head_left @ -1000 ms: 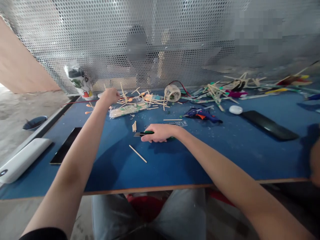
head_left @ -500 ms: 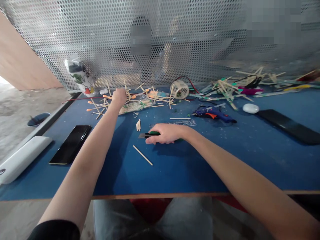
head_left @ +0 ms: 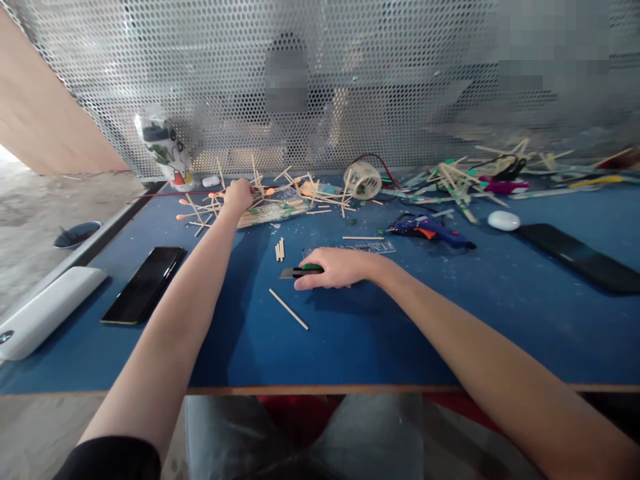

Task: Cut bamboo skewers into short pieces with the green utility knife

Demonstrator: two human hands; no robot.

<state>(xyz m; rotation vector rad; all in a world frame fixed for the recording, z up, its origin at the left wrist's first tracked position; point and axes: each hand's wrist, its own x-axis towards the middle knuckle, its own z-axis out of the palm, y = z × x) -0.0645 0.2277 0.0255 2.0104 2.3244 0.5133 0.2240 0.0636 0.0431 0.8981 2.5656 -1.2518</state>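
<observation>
My right hand (head_left: pixel 335 268) is wrapped round a utility knife (head_left: pixel 311 268) with a green and black handle, its blade pointing left just above the blue table. My left hand (head_left: pixel 240 195) reaches to the back among thin wooden sticks (head_left: pixel 257 180); its fingers curl downward, and whatever they grip is hidden. Several short cut sticks (head_left: pixel 280 250) lie side by side left of the knife. One longer stick (head_left: pixel 289 309) rests diagonally nearer the front edge, and another stick (head_left: pixel 363 238) lies behind my right hand, by a clear ruler (head_left: pixel 383 247).
A blue glue gun (head_left: pixel 433 230) and a white earbud case (head_left: pixel 503 221) lie to the right, with a black flat case (head_left: pixel 575 257). On the left are a phone (head_left: pixel 144 285), a white power bank (head_left: pixel 53 313) and a bottle (head_left: pixel 167 153). A perforated metal screen (head_left: pixel 225 80) closes off the back.
The view has shifted slightly. My left hand stays among the sticks, its fingers turned a little further to the right. My right hand keeps its hold on the utility knife.
</observation>
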